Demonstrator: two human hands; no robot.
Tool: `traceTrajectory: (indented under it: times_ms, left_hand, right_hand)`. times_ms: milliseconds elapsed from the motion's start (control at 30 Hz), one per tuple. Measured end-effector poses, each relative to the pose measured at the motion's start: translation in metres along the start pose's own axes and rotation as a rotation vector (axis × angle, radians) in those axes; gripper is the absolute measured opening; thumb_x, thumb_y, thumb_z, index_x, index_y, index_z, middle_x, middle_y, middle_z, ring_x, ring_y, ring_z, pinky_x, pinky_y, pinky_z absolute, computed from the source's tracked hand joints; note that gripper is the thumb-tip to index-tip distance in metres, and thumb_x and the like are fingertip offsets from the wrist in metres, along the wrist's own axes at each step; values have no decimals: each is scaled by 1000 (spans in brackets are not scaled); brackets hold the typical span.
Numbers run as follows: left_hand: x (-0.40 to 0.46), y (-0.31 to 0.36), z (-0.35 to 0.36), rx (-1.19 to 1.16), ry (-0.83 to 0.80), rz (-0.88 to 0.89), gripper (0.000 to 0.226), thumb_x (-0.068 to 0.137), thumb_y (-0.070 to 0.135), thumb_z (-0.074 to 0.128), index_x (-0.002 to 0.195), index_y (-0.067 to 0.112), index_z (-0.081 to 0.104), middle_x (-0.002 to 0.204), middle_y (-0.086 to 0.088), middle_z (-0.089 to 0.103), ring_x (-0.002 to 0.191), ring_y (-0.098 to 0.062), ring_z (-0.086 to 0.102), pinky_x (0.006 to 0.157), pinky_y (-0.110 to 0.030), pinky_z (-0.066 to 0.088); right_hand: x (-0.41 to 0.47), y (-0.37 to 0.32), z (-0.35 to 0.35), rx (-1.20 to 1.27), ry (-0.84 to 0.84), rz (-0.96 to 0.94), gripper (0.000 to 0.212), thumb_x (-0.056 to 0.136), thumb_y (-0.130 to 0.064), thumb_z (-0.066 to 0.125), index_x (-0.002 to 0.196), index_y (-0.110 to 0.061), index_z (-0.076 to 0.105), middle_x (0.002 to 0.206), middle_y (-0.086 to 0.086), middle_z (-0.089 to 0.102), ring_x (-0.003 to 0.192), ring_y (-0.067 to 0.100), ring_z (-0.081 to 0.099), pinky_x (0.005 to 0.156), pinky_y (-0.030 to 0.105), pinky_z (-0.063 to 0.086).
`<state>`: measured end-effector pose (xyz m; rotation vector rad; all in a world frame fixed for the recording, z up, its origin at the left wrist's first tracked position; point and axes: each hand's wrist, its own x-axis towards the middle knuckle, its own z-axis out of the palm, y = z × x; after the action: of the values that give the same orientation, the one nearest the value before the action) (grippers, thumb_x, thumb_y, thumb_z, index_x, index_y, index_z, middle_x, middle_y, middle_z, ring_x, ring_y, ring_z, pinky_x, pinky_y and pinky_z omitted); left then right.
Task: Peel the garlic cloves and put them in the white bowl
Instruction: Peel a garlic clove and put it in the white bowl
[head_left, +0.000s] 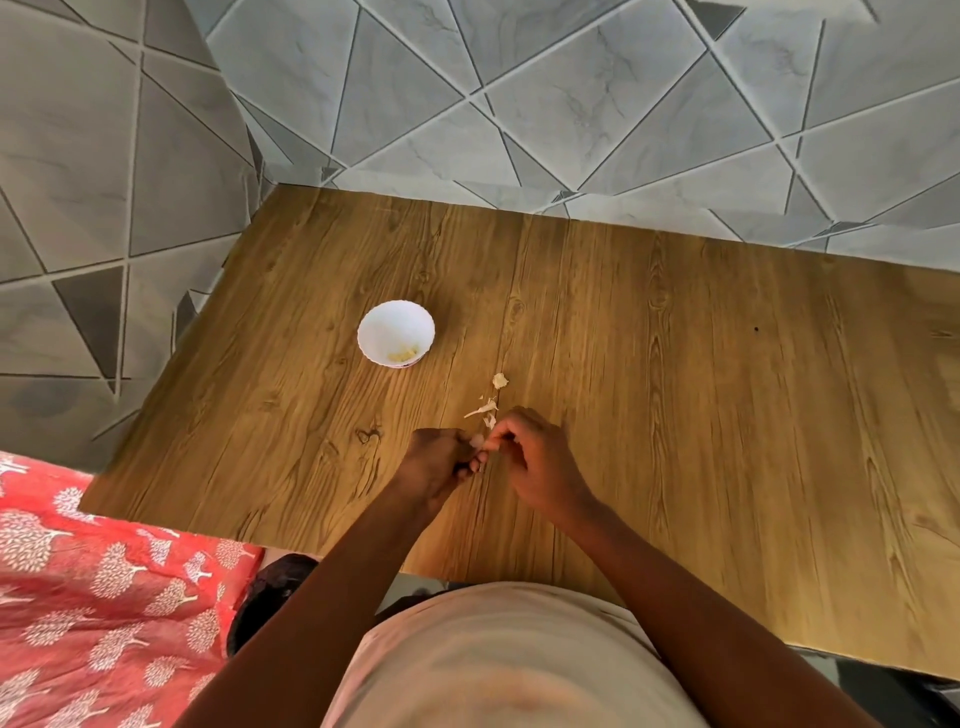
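Observation:
A small white bowl (396, 332) stands on the wooden table (675, 364), with pale peeled garlic lying at its bottom. Below and to the right of it, my left hand (435, 462) grips a garlic clove (476, 441), of which only a pale tip shows between the fingers. My right hand (535, 462) meets it from the right, its fingertips pinching at the same clove. Just beyond my hands lie loose garlic skins (483, 410) and another pale garlic piece (500, 381).
The table's left and far edges border a grey tiled floor (467, 104). A red patterned cloth (104, 597) lies at the lower left, beside the table's near corner. My light shirt fills the bottom centre.

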<state>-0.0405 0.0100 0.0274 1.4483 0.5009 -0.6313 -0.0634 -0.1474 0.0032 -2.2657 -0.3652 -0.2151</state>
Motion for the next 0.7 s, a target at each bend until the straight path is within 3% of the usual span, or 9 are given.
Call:
traceTrajectory:
  times_ms: [100, 200, 333, 500, 600, 700]
  left_hand:
    - [-6, -6, 1, 82, 51, 208, 14, 90, -10, 65, 83, -5, 76, 67, -14, 65, 58, -16, 54, 53, -24, 43]
    - [-8, -7, 1, 15, 94, 217, 15, 88, -15, 56, 90, -12, 71, 73, -17, 66, 63, -20, 56, 55, -27, 44]
    - [-8, -2, -2, -19, 105, 95, 17, 90, -13, 52, 90, -14, 69, 71, -19, 62, 58, -18, 53, 52, -28, 39]
    - [-5, -3, -4, 105, 95, -12, 27, 98, -1, 54, 75, -2, 70, 61, -10, 58, 50, -14, 47, 47, -26, 35]
    - [-4, -9, -1, 184, 165, 113, 25, 97, 8, 62, 77, 0, 74, 62, -8, 62, 57, -14, 52, 54, -29, 42]
    - [-3, -13, 4, 286, 264, 201, 19, 96, 12, 67, 80, 5, 75, 66, -4, 67, 55, -6, 54, 51, -21, 42]
  right_hand:
    - [2, -5, 7, 285, 28, 354, 12, 94, -2, 64, 84, -7, 61, 81, 2, 64, 77, 11, 58, 70, 32, 47]
    - [6, -9, 8, 467, -27, 519, 16, 97, -6, 62, 82, -8, 59, 76, -4, 59, 71, 4, 53, 68, 28, 43]
    - [5, -13, 7, 383, -59, 379, 20, 95, 1, 62, 84, -16, 58, 80, -10, 59, 77, -3, 56, 71, 15, 43]
    - [1, 0, 12, 75, -78, 69, 18, 86, 10, 64, 89, -7, 61, 89, 2, 60, 84, 14, 55, 70, 21, 43]
    - [0, 3, 15, 41, -64, 116, 16, 89, 5, 65, 90, -9, 59, 88, 0, 60, 83, 14, 56, 68, 26, 46]
    - [4, -1, 16, 150, -76, 292, 23, 96, -2, 62, 82, -19, 53, 75, -11, 54, 71, 2, 51, 64, 20, 40]
